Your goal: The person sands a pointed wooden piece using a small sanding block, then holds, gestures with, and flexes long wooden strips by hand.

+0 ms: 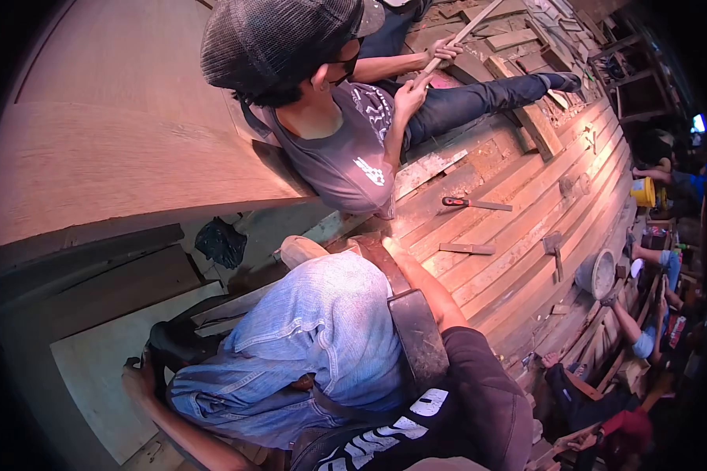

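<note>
My left hand (137, 378) is low at the left, its fingers curled against a dark object (179, 347) whose kind I cannot make out. In front of me is my bent leg in faded blue jeans (322, 322). Beyond the knee, my right forearm stretches forward to my right hand (393, 250), whose fingers are mostly hidden. The hand lies beside a dark brown wooden piece (385, 267). Along my right thigh lies a worn dark block (418, 330). Ahead on the planks are a handsaw with a red and black handle (475, 204) and a short wood strip (467, 249).
A person in a cap (330, 149) sits close ahead, holding a long wood stick (467, 30). A large wooden panel (118, 157) rises on the left. A hammer (554, 253) and a grey bucket (597, 275) lie to the right, with other people beyond. A black plastic bag (221, 242) is under the panel.
</note>
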`<action>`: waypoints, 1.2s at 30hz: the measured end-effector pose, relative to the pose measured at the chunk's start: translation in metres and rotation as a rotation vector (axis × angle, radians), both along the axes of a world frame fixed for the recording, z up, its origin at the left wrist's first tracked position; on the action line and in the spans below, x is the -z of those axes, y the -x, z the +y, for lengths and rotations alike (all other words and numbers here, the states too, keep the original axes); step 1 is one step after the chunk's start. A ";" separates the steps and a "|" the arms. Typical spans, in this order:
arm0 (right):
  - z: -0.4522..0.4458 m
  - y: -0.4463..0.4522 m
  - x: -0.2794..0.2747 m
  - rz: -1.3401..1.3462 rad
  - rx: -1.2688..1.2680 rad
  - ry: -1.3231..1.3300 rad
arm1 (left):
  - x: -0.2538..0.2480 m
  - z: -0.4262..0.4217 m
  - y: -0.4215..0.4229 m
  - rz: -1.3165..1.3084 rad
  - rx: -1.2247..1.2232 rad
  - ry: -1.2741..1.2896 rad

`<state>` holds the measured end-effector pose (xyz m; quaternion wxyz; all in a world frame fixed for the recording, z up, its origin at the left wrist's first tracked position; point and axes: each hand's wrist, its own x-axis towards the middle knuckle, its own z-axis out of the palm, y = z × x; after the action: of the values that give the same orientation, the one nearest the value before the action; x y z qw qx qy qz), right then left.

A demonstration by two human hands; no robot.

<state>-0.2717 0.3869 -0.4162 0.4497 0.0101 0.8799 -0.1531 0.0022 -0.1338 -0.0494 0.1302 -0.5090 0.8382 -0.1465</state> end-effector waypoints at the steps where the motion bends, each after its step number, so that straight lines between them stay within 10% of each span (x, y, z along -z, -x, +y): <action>1: 0.000 -0.011 0.018 -0.006 -0.031 0.011 | 0.002 -0.002 -0.004 -0.001 -0.003 -0.001; 18: 0.058 -0.055 0.011 0.102 0.217 -0.001 | 0.001 0.003 -0.003 0.073 0.018 0.017; 23: 0.087 0.149 -0.017 1.118 0.518 0.300 | 0.000 0.005 -0.003 0.029 0.044 0.034; 29: 0.065 0.309 -0.157 0.710 0.404 0.022 | 0.000 0.005 -0.001 0.006 0.012 0.078; 36: 0.060 0.382 -0.163 0.455 0.339 -0.202 | 0.003 0.006 -0.003 0.040 0.017 0.080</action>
<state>-0.6539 0.4471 -0.2531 0.2058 0.1667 0.9546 -0.1361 0.0048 -0.1281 -0.0522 0.0918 -0.5092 0.8385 -0.1709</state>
